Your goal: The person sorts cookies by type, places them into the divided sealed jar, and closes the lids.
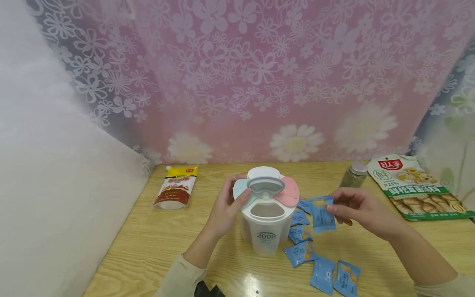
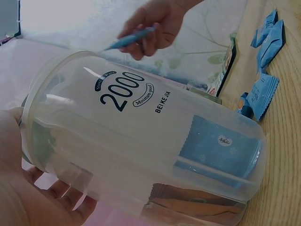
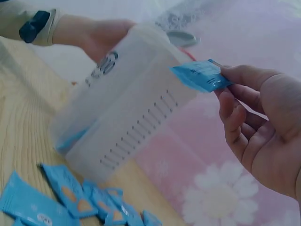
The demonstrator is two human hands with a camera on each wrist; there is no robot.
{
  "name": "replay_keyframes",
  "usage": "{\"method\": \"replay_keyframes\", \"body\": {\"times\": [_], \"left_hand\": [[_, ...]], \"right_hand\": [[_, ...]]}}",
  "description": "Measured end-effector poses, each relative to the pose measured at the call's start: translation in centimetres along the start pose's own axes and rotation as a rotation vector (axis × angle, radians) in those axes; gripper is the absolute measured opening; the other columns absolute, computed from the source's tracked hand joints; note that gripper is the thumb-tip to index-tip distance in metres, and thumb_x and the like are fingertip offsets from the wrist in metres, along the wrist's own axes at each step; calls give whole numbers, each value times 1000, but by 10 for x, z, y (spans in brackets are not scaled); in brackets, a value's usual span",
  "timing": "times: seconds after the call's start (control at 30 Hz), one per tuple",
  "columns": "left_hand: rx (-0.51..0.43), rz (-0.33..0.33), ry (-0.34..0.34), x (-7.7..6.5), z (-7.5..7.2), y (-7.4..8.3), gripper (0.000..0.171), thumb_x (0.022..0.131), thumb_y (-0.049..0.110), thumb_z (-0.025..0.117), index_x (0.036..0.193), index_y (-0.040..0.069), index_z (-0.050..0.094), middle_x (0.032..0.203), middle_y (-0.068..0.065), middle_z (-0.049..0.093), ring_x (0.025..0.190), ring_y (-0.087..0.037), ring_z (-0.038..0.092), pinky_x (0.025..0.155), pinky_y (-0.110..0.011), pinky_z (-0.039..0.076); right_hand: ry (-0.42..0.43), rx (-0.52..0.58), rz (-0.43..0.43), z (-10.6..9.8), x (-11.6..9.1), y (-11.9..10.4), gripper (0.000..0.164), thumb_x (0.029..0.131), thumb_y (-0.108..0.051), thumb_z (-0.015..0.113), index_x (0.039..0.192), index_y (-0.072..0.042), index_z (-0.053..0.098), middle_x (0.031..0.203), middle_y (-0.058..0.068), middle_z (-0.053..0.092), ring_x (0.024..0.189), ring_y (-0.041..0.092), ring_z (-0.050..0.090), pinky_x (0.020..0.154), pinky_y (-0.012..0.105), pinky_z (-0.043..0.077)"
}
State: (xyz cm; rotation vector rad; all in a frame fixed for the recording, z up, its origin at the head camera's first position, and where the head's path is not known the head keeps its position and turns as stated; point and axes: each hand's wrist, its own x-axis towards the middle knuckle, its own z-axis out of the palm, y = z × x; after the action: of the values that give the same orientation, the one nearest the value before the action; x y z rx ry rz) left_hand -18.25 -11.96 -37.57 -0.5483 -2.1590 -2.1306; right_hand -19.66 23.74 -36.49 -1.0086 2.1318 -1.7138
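A clear storage container (image 1: pixel 266 239) marked 2000 stands on the table, its white lid carrying pale blue and pink flaps. The flap over the front opening is raised. My left hand (image 1: pixel 227 206) grips the container at its left side, thumb on the lid. Between thumb and fingers, my right hand (image 1: pixel 358 210) pinches a small blue snack packet (image 1: pixel 323 214), just right of the container near lid height. Through the wall in the left wrist view, a blue packet (image 2: pixel 218 150) lies in one compartment and brown-wrapped pieces (image 2: pixel 195 202) in another.
Several blue packets (image 1: pixel 299 252) lie scattered right of the container and toward the front. A jar with a grey cap (image 1: pixel 354 175) and a green-and-white mushroom bag (image 1: pixel 419 187) are at back right. A spouted pouch (image 1: pixel 176 187) lies at back left.
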Motion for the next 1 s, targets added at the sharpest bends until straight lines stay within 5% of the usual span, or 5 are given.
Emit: {"method": "replay_keyframes", "body": {"times": [0.13, 0.4, 0.83, 1.0], "left_hand": [[7, -9, 3, 0, -1, 0, 40, 101, 18, 55, 139, 9, 43, 133, -13, 52, 114, -17, 55, 92, -27, 52], [8, -10, 3, 0, -2, 0, 41, 101, 18, 54, 139, 9, 42, 134, -13, 52, 116, -17, 55, 93, -27, 52], [4, -1, 0, 0, 0, 1, 41, 101, 17, 55, 140, 8, 42, 134, -14, 52, 115, -16, 55, 92, -26, 52], [3, -3, -6, 0, 0, 1, 41, 101, 17, 54, 140, 8, 41, 135, -14, 51, 117, -16, 55, 93, -27, 52]], "right_hand": [[83, -20, -46, 11, 7, -19, 20, 96, 11, 52, 104, -4, 63, 70, 2, 52, 60, 23, 44, 52, 35, 40], [270, 7, -52, 42, 33, -50, 20, 95, 6, 60, 105, -10, 65, 73, -3, 63, 55, 19, 49, 49, 36, 39], [251, 91, -145, 63, 54, -64, 19, 95, 7, 60, 104, -9, 66, 85, -1, 76, 48, 17, 55, 40, 35, 36], [190, 26, -170, 72, 55, -62, 18, 94, 7, 61, 103, -7, 67, 87, 3, 77, 49, 17, 55, 40, 32, 41]]}}
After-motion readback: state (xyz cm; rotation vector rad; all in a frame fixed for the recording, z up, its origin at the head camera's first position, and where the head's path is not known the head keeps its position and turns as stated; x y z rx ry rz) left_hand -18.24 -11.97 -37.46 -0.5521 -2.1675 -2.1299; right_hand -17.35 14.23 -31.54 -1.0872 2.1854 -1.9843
